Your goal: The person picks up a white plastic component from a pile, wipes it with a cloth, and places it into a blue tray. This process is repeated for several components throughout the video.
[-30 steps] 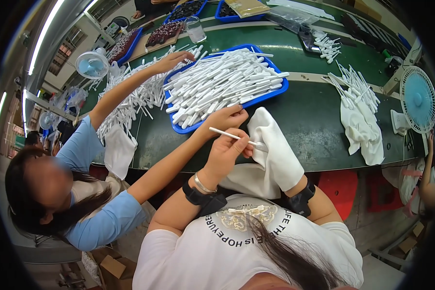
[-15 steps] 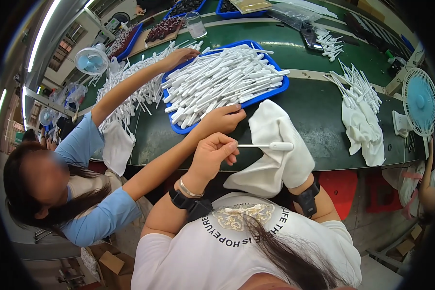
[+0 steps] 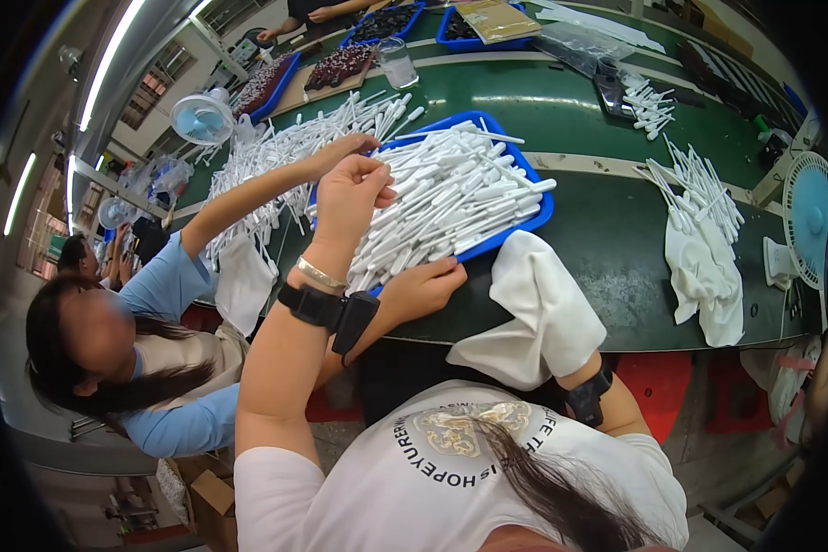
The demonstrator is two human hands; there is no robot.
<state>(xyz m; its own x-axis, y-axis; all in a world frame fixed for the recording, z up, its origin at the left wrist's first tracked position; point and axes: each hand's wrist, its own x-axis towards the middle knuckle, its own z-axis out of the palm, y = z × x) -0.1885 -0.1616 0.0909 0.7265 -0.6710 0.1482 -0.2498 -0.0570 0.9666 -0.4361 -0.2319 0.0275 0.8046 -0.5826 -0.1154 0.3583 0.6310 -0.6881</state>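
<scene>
My left hand (image 3: pixel 351 189) is raised over the near left part of a blue tray (image 3: pixel 535 216), its fingertips pinched together. Whether a stick is between them I cannot make out. Heaped in the tray are slim white plastic sticks (image 3: pixel 451 193), each with one broad, rounded end. A white cloth (image 3: pixel 552 308) covers my right hand (image 3: pixel 545 276) beside the tray's front right corner; its fingers are hidden and no stick shows on the cloth. At the tray are a co-worker's two hands, one at its far left (image 3: pixel 348 152), one under its front edge (image 3: pixel 423 290).
More white sticks (image 3: pixel 267 161) lie in a spread heap left of the tray. On the right, another bunch of sticks (image 3: pixel 699 189) rests by a crumpled cloth (image 3: pixel 706 276), near a fan (image 3: pixel 808 221). A glass (image 3: pixel 396 64) stands on the green table (image 3: pixel 488 87).
My left hand has moved up and left, from the cloth to over the tray. The stick it held against the cloth no longer shows there. My right hand stays under the cloth.
</scene>
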